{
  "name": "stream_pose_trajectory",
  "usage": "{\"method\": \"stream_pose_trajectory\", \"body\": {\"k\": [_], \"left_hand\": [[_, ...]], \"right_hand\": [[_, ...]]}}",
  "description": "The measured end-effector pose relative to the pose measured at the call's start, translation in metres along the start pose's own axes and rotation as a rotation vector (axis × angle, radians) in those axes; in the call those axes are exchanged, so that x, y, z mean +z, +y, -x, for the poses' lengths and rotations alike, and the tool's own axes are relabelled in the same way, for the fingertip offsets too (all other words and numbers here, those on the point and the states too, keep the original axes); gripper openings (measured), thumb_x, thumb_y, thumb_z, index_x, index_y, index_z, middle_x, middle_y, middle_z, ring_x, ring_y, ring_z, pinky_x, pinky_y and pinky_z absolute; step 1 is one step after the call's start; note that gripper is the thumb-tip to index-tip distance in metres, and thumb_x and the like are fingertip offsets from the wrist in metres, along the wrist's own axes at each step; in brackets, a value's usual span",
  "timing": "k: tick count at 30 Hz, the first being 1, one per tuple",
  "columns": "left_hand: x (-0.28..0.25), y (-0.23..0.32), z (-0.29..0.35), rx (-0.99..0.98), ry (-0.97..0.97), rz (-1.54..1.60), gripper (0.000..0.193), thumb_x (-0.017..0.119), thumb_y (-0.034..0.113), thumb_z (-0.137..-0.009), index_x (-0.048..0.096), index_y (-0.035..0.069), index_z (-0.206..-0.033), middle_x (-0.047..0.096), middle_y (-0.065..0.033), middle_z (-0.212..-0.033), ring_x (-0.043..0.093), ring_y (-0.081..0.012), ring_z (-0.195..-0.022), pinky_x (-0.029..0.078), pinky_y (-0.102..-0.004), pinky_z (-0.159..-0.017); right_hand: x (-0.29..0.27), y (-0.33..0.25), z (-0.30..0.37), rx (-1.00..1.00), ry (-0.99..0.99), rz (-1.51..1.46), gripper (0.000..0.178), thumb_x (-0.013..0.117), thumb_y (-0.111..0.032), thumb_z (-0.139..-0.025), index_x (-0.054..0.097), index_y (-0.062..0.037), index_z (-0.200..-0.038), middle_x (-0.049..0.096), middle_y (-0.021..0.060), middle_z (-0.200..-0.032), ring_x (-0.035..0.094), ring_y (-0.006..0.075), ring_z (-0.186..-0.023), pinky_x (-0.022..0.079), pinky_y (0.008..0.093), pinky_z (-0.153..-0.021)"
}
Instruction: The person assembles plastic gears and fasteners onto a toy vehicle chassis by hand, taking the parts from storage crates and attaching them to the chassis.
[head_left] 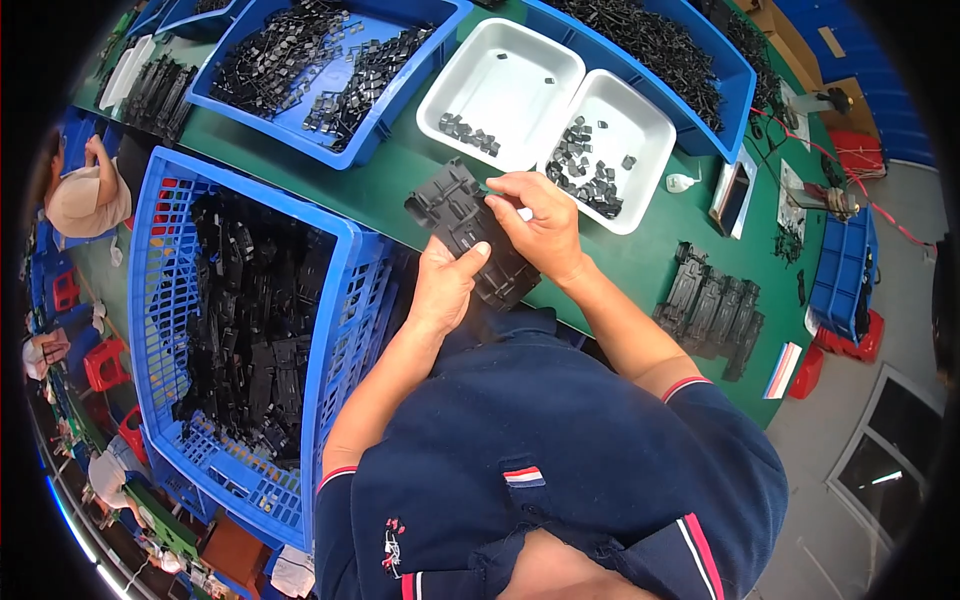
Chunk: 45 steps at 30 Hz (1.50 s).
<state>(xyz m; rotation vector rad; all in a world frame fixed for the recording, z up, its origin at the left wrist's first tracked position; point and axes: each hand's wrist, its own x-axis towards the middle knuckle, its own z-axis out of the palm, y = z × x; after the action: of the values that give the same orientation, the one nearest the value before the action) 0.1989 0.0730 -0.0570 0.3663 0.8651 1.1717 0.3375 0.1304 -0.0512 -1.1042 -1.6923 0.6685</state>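
Note:
A long black molded plastic part (447, 205) with raised ribs and tabs is held slantwise in front of my body, over the near edge of the green table. My left hand (447, 285) grips its lower left side, thumb lying on the face. My right hand (545, 225) is closed at the part's upper right side, fingers bent against it. A small white spot shows between the right fingers; what they pinch is hidden. Just beyond are two white trays, the left tray (455, 85) and the right tray (655, 150), both with small black clips.
A blue crate (345, 300) full of black parts stands at left. Blue bins (365, 150) of small black pieces line the far side. On the green table (640, 265), several black parts (710, 305) lie at right, near a phone-like device (735, 195) and a small white bottle (682, 182).

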Motion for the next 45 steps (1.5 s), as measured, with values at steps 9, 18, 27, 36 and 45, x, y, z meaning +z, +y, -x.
{"method": "stream_pose_trajectory", "body": {"k": [9, 18, 27, 36, 45], "left_hand": [[-0.001, 0.001, -0.001, 0.054, 0.054, -0.093, 0.040, 0.052, -0.007, -0.085, 0.045, 0.001, -0.124, 0.055, -0.0069, -0.117, 0.054, -0.0144, -0.107, 0.044, -0.0300, -0.094], [-0.001, -0.001, -0.003, 0.094, 0.052, -0.127, 0.039, 0.053, -0.005, -0.085, 0.045, 0.000, -0.123, 0.056, -0.0067, -0.116, 0.054, -0.0134, -0.105, 0.044, -0.0290, -0.093], [0.001, -0.001, -0.002, 0.162, 0.050, -0.254, 0.036, 0.053, -0.003, -0.087, 0.046, -0.001, -0.122, 0.057, -0.0071, -0.115, 0.055, -0.0131, -0.104, 0.045, -0.0276, -0.091], [-0.001, -0.003, 0.003, 0.209, 0.047, -0.387, 0.036, 0.053, -0.003, -0.088, 0.046, -0.001, -0.123, 0.056, -0.0075, -0.117, 0.054, -0.0140, -0.107, 0.042, -0.0284, -0.094], [-0.001, -0.005, 0.008, 0.244, 0.070, -0.424, 0.030, 0.055, 0.001, -0.089, 0.048, -0.002, -0.118, 0.060, -0.0066, -0.109, 0.056, -0.0119, -0.098, 0.046, -0.0274, -0.088]], "right_hand": [[0.006, 0.001, -0.005, -0.108, -0.051, 0.095, 0.025, 0.068, 0.006, -0.071, 0.067, -0.0064, -0.093, 0.064, 0.0095, -0.091, 0.064, 0.0210, -0.075, 0.052, 0.0280, -0.063], [0.005, 0.005, -0.003, -0.174, -0.009, 0.124, 0.024, 0.068, 0.006, -0.072, 0.067, -0.0062, -0.093, 0.064, 0.0093, -0.091, 0.065, 0.0211, -0.076, 0.053, 0.0278, -0.063], [0.003, 0.005, -0.002, -0.246, 0.008, 0.164, 0.026, 0.068, 0.007, -0.071, 0.067, -0.0055, -0.093, 0.064, 0.0102, -0.090, 0.065, 0.0218, -0.073, 0.053, 0.0282, -0.061], [0.001, 0.003, 0.002, -0.292, 0.004, 0.181, 0.029, 0.068, 0.009, -0.068, 0.066, -0.0054, -0.093, 0.064, 0.0102, -0.092, 0.064, 0.0221, -0.071, 0.052, 0.0287, -0.058], [0.000, 0.004, 0.005, -0.341, 0.009, 0.185, 0.029, 0.068, 0.010, -0.069, 0.066, -0.0055, -0.093, 0.063, 0.0104, -0.091, 0.064, 0.0232, -0.073, 0.052, 0.0292, -0.059]]}}
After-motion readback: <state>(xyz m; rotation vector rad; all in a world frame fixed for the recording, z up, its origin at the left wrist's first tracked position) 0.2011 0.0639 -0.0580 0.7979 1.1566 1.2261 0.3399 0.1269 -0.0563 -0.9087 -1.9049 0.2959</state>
